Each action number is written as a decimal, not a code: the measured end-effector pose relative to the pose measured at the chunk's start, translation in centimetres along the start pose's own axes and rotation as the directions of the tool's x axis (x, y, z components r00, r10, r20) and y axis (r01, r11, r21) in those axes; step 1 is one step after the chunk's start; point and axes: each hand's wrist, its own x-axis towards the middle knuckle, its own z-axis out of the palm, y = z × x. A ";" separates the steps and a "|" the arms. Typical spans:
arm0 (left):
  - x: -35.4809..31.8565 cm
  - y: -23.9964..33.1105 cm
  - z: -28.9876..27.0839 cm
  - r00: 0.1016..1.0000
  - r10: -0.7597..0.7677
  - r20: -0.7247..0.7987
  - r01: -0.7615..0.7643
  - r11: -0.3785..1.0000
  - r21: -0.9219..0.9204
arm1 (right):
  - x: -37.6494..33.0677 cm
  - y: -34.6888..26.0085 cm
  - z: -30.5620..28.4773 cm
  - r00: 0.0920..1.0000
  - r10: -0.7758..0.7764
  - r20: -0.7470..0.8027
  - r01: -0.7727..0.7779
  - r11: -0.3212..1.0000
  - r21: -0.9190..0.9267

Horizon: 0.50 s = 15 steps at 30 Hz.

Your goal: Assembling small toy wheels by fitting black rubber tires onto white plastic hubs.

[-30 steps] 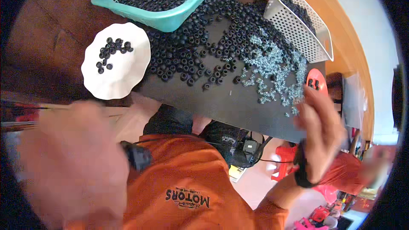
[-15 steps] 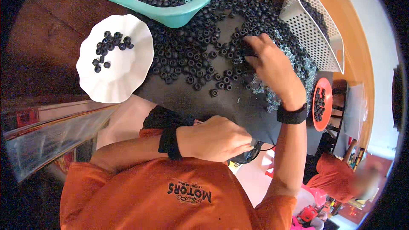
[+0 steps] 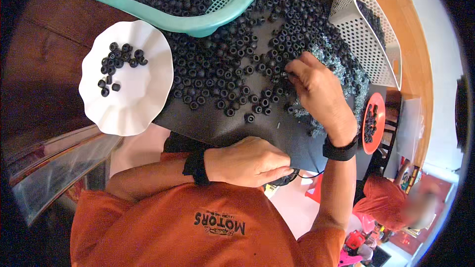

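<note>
A heap of small black rubber rings (image 3: 222,76) lies on a black mat (image 3: 217,128), with a patch of small shiny metal pieces (image 3: 341,76) at its right. My right hand (image 3: 319,94) reaches over the mat, its fingertips bunched down into the rings where they meet the metal pieces; what they pinch is hidden. My left hand (image 3: 247,160) rests as a fist at the mat's near edge, just above a small black object with a cable (image 3: 284,179). Both wrists wear black bands.
A white scalloped plate (image 3: 143,99) with several rings sits at the left. A teal mesh basket (image 3: 208,20) full of rings stands at the back, a white mesh basket (image 3: 371,39) at the right, a small orange dish (image 3: 377,104) beside it. Another person in orange sits lower right.
My right hand has gone from the mat's right edge up into the pile and settled there. My left hand swung in from the lower left to the mat's near edge.
</note>
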 end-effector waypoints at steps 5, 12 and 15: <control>0.1 -0.1 0.0 0.999 0.041 -0.021 -0.041 0.999 0.019 | -0.5 -0.5 -0.1 1.000 0.030 0.001 -0.030 0.997 0.074; -0.1 -0.3 0.2 1.000 0.017 -0.015 -0.017 1.000 0.011 | 0.1 -0.6 0.2 0.998 0.054 -0.027 -0.053 0.998 0.031; -0.2 -0.4 0.3 1.000 0.007 0.004 -0.007 1.000 0.020 | 0.6 -1.2 0.3 0.999 0.000 -0.037 0.003 0.996 0.093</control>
